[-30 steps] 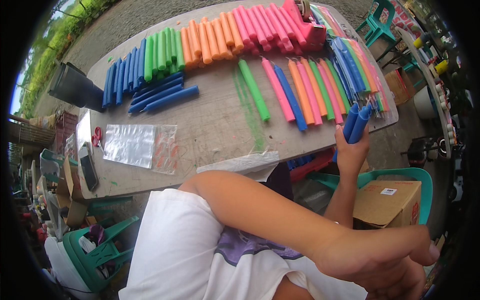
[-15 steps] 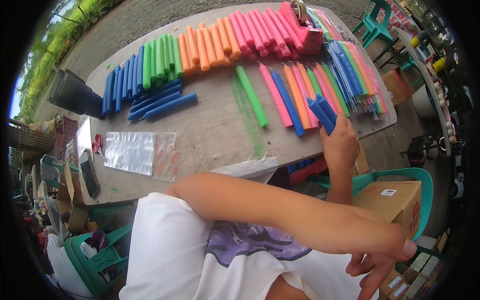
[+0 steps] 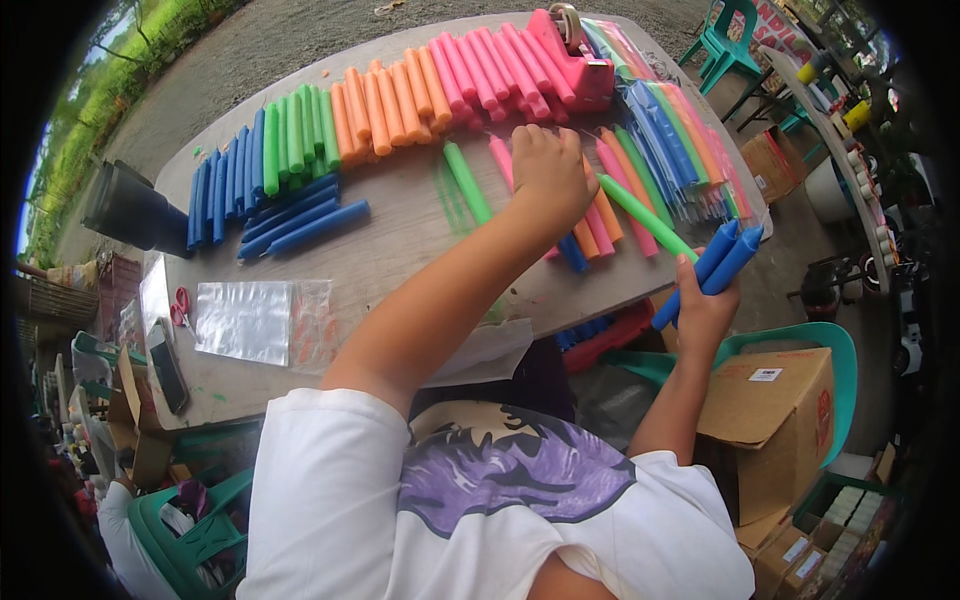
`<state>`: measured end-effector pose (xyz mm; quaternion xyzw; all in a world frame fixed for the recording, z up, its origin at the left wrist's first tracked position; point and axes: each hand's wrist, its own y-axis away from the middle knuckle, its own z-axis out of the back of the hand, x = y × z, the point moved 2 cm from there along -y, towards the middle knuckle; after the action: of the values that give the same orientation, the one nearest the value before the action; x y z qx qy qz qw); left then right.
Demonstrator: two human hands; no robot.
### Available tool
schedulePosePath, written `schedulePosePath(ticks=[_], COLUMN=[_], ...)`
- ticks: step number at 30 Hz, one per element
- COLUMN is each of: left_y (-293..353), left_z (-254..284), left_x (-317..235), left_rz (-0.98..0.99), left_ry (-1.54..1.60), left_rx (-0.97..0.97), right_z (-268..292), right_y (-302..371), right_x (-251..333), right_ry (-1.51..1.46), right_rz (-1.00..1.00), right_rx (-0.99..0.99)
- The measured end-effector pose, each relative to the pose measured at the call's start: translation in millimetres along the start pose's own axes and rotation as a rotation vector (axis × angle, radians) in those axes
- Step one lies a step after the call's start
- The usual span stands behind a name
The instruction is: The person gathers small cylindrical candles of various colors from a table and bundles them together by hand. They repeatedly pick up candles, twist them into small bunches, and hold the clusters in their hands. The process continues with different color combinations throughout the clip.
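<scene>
My right hand point(image 3: 706, 305) grips a bundle of blue candles point(image 3: 735, 262) and a green candle point(image 3: 648, 216), which slants up to the left from its fingers. My left hand point(image 3: 552, 178) reaches over the row of loose candles, fingers curled down at their far ends; what they pinch is hidden. Beneath and beside it lie a pink candle point(image 3: 502, 160), a blue candle point(image 3: 573, 254) and an orange candle point(image 3: 606, 212). Apart on the left, another green candle point(image 3: 466, 182) lies on the table point(image 3: 400, 235).
Blue, green, orange and pink candles point(image 3: 465, 70) are lined up along the far side. A red tape dispenser point(image 3: 580, 65) and bagged candles point(image 3: 670, 130) stand at the far right. Plastic bags point(image 3: 245, 315), scissors point(image 3: 181, 307) and a phone point(image 3: 167, 365) lie left. A carton point(image 3: 765, 400) sits on a green chair.
My left hand has swung from the lower right up to the candle row. My right hand has drawn back from the row, now also holding a green candle. The view has shifted slightly.
</scene>
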<state>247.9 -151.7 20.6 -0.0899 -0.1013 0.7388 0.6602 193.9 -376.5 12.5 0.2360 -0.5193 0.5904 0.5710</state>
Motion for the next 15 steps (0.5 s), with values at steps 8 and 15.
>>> schedulePosePath(ticks=[8, 15], left_y=[0, 6], left_z=[3, 29], left_x=[10, 77], left_rz=[0.040, 0.046], left_ry=[0.195, 0.585], left_rx=[0.076, 0.033], right_z=[2, -4], right_y=[8, 13], right_x=[7, 0], right_ry=[0.073, 0.076], right_rz=[0.039, 0.012], right_rx=[0.024, 0.035])
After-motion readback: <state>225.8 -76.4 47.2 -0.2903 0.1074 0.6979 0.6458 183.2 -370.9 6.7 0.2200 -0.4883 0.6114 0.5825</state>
